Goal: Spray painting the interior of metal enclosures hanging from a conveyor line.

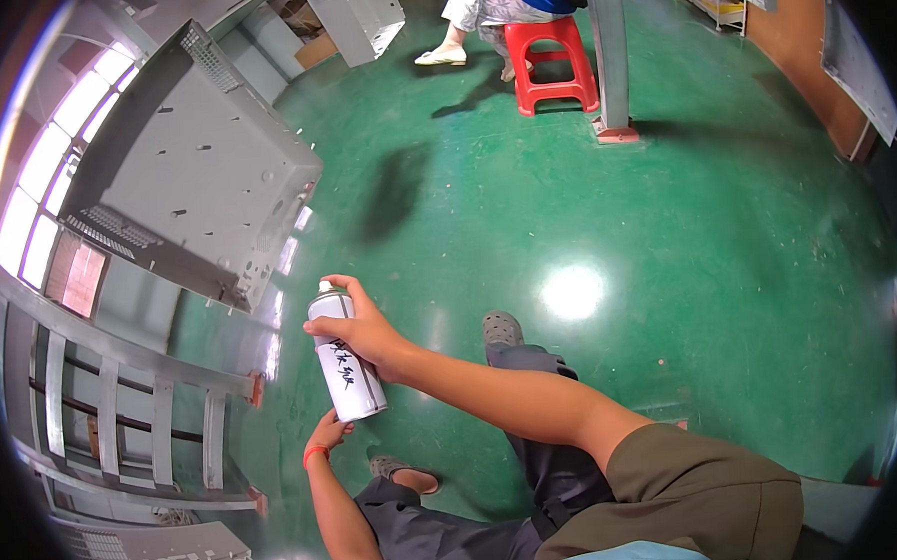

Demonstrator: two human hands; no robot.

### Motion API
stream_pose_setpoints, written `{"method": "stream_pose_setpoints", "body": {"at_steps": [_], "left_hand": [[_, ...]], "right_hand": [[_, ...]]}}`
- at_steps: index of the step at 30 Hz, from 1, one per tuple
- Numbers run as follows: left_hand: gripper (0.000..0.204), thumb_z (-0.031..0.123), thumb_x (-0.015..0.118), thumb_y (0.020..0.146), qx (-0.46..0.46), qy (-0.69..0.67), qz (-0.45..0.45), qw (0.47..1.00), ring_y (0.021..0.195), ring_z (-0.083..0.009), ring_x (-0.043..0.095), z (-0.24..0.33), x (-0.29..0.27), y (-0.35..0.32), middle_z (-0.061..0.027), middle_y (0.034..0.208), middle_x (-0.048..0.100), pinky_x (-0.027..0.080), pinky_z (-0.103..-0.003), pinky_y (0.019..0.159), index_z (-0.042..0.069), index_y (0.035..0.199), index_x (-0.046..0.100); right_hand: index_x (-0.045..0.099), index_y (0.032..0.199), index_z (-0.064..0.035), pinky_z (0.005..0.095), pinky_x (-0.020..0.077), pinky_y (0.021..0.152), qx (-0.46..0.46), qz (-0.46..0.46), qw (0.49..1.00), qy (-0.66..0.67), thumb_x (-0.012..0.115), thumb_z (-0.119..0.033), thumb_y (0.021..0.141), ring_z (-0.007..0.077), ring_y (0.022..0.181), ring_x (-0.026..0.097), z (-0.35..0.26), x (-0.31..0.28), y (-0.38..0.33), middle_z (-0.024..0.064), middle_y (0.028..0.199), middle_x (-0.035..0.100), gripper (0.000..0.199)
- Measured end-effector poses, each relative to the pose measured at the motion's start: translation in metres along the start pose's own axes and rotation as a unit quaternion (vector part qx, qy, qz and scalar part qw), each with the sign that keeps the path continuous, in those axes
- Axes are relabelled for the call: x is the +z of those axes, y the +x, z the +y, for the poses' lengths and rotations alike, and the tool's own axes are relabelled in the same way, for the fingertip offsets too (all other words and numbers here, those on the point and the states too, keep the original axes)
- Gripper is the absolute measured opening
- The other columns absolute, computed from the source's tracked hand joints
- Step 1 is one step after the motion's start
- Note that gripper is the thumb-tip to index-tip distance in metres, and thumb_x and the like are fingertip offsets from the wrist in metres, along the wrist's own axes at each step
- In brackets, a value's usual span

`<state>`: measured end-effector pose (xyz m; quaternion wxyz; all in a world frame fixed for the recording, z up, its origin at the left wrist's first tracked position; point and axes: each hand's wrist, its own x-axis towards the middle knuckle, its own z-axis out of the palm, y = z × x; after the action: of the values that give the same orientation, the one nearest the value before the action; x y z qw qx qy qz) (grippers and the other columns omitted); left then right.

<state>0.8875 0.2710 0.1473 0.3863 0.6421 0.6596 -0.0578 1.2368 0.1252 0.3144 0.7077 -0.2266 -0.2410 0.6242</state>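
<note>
My right hand [366, 336] grips a white spray can [351, 376] with dark handwriting on its label. The index finger lies at the white nozzle [325, 285], and the thumb presses across the upper body. The can leans slightly, its top toward a grey sheet-metal cabinet panel [198, 161] at the left, apart from it. Just below the can's base is my left hand [327, 432], with a red band [316, 452] at the wrist. The can partly covers its fingers, so I cannot tell whether it touches the can or holds anything.
A metal rack frame [108, 395] stands at the left, with another grey panel [170, 552] below it. Farther off, a person sits on a red stool [551, 65] beside a grey post [612, 53]. The floor [445, 210] is glossy green. My shoes [502, 329] stand near the middle.
</note>
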Motion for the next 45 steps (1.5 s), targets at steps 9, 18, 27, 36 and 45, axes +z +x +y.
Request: {"method": "stream_pose_setpoints", "body": {"at_steps": [9,18,27,36,45], "left_hand": [[0.04,0.043,0.072,0.096,-0.005,-0.004,0.007,1.0,0.098,-0.0143,0.071,-0.002,-0.002,0.006,-0.0014,0.105,0.076,0.056,-0.038,0.088,0.011,0.12,0.071],[0.04,0.042,0.073,0.096,-0.003,-0.011,0.005,1.0,0.097,-0.0151,0.072,0.008,0.001,0.002,-0.0019,0.104,0.076,0.056,-0.039,0.088,0.011,0.121,0.07],[0.042,0.043,0.072,0.096,-0.002,-0.008,0.0,1.0,0.1,-0.0158,0.072,0.01,0.001,0.004,-0.0025,0.107,0.076,0.056,-0.04,0.088,0.011,0.124,0.068],[0.047,0.045,0.07,0.097,0.004,0.0,-0.007,1.0,0.103,-0.0171,0.071,0.017,0.002,0.007,-0.004,0.112,0.076,0.056,-0.041,0.089,0.011,0.128,0.067],[0.048,0.034,0.066,0.099,0.021,0.003,-0.014,1.0,0.098,-0.0155,0.068,0.051,-0.001,-0.013,-0.0052,0.114,0.073,0.055,-0.037,0.086,0.015,0.142,0.062]], "right_hand": [[0.031,0.153,-0.0182,0.0373,0.0592,0.063,-0.003,-0.007,1.0,-0.01,0.08,-0.015,0.088,0.0188,0.081,0.068,-0.006,-0.002,0.005,0.0108,0.107,0.061,0.081],[0.031,0.152,-0.0181,0.0371,0.0591,0.062,-0.002,-0.013,1.0,-0.008,0.08,-0.015,0.089,0.0186,0.08,0.067,-0.013,-0.006,0.005,0.0107,0.107,0.06,0.08],[0.033,0.15,-0.0181,0.0358,0.059,0.061,0.002,-0.014,1.0,-0.02,0.08,-0.015,0.089,0.0175,0.078,0.066,-0.015,-0.006,0.006,0.0095,0.106,0.059,0.077],[0.034,0.149,-0.019,0.0359,0.0593,0.061,0.003,-0.019,1.0,-0.017,0.08,-0.014,0.088,0.0172,0.078,0.067,-0.021,-0.009,0.007,0.0089,0.106,0.059,0.077],[0.029,0.151,-0.0195,0.0434,0.0648,0.066,-0.008,-0.018,0.996,0.087,0.076,-0.012,0.091,0.0269,0.08,0.074,-0.036,-0.029,0.037,0.0136,0.108,0.064,0.077]]}}
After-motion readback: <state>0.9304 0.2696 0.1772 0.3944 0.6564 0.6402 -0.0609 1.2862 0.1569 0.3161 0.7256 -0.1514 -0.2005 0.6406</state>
